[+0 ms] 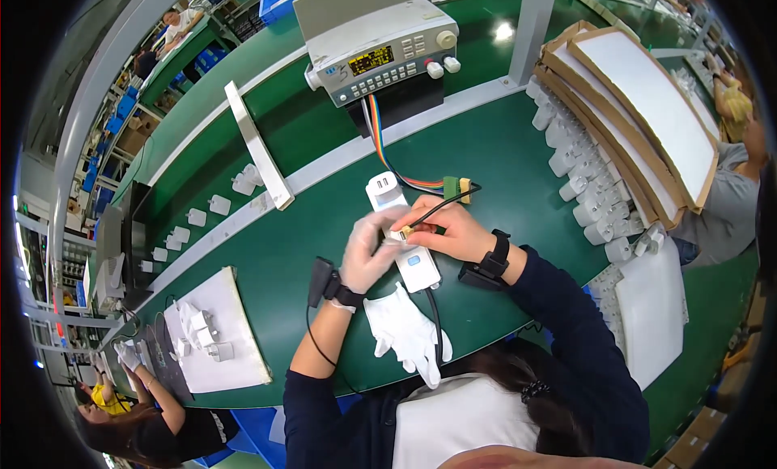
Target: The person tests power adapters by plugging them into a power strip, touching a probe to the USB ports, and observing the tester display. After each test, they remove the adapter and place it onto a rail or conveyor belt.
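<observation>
My left hand [366,249], in a thin pale glove and slightly blurred, is closed on a small white charger [396,236], mostly hidden by the fingers. With bare fingers my right hand [455,231] pinches a yellowish plug [408,229] against the charger's end. A black cable loops from that plug to a green and yellow connector block [453,189]. Beneath both hands lies a white power strip [417,269] with a socket end [384,186] beyond them. A loose white glove [405,330] rests nearer to me, under the strip's black cord [436,319].
A bench meter [376,56] with rainbow wires stands at the back. White chargers [579,169] crowd the right beside stacked cardboard trays [639,105]. More chargers [206,331] lie on a white board [243,339] at left. Another person [174,412] works at the far left.
</observation>
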A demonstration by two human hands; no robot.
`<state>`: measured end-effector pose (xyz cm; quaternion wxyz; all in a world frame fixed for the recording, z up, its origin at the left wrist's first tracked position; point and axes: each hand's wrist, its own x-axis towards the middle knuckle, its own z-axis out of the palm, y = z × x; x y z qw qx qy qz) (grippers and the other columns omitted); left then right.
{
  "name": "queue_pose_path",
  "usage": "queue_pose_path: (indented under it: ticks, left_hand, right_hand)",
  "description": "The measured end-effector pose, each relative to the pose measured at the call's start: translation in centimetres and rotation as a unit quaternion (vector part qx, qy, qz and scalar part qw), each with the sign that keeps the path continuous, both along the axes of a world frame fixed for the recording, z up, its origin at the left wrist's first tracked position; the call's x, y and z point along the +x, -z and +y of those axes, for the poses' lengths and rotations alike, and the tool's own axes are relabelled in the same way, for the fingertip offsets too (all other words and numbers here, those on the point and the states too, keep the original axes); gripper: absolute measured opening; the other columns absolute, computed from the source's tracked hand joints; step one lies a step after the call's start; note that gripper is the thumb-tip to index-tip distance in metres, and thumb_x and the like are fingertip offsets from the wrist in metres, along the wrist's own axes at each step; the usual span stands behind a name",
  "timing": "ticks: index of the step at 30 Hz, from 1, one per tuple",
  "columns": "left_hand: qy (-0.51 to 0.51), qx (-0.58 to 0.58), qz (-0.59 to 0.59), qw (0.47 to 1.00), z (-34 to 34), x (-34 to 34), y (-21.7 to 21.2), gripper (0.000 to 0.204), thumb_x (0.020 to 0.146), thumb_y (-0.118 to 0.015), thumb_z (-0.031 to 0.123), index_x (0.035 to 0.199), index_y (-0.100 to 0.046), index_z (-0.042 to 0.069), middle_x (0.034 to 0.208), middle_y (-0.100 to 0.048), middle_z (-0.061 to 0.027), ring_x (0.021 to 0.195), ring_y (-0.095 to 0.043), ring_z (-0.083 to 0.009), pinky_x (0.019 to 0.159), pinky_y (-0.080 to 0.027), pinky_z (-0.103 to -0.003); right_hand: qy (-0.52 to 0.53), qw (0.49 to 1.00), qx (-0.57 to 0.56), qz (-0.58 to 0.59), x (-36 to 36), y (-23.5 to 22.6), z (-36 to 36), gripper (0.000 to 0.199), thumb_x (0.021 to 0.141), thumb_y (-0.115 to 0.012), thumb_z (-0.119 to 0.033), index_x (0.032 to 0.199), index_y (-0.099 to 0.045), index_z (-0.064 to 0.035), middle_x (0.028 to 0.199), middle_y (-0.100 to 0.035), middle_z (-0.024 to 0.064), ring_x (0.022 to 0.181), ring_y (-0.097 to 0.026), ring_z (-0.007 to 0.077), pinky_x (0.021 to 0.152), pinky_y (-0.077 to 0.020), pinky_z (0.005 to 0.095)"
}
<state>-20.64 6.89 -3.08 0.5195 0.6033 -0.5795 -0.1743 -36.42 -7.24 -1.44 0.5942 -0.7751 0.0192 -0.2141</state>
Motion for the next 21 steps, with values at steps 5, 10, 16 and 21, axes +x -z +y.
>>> queue_pose_path:
  ticks: [5, 10, 16, 21]
  left_hand:
    - [0.008, 0.043, -0.117, 0.992, 0.1, -0.2, -0.2, 0.042, 0.079, -0.071, 0.019, 0.118, -0.06, 0.009, 0.112, -0.064, -0.0084, 0.106, -0.059, -0.0271, 0.101, -0.033, -0.041]
    - [-0.006, 0.049, -0.125, 0.991, 0.2, -0.7, 0.8, 0.046, 0.076, -0.075, 0.023, 0.118, -0.061, 0.011, 0.11, -0.065, -0.0061, 0.103, -0.06, -0.025, 0.101, -0.033, -0.041]
    - [0.006, 0.043, -0.133, 0.99, 0.0, -0.5, 0.5, 0.05, 0.074, -0.077, 0.024, 0.12, -0.06, 0.012, 0.11, -0.066, -0.0049, 0.102, -0.061, -0.0245, 0.101, -0.033, -0.04]
    - [0.005, 0.041, -0.136, 0.99, 0.0, -0.5, 0.8, 0.051, 0.075, -0.077, 0.024, 0.121, -0.059, 0.013, 0.111, -0.065, -0.005, 0.102, -0.06, -0.0243, 0.1, -0.033, -0.04]
  right_hand:
    - [0.008, 0.999, 0.035, 0.027, 0.2, -0.3, 0.1, 0.026, 0.083, -0.068, -0.005, 0.109, -0.071, -0.0096, 0.092, -0.055, 0.0016, 0.082, -0.054, 0.0118, 0.073, -0.0446, 0.0238]
    - [-0.001, 1.0, 0.016, 0.026, 0.1, 0.0, -0.1, 0.026, 0.082, -0.068, -0.006, 0.108, -0.071, -0.0088, 0.092, -0.056, 0.0027, 0.084, -0.055, 0.0134, 0.076, -0.0452, 0.0253]
    - [-0.002, 1.0, 0.03, -0.001, 0.3, 0.7, -0.1, 0.027, 0.084, -0.069, -0.008, 0.11, -0.071, -0.0102, 0.091, -0.054, 0.0018, 0.08, -0.053, 0.0123, 0.071, -0.0439, 0.0249]
    - [-0.005, 0.999, 0.036, 0.0, 0.2, 0.8, -0.1, 0.028, 0.083, -0.069, -0.008, 0.111, -0.071, -0.0103, 0.091, -0.054, 0.0017, 0.08, -0.054, 0.0122, 0.071, -0.0442, 0.0253]
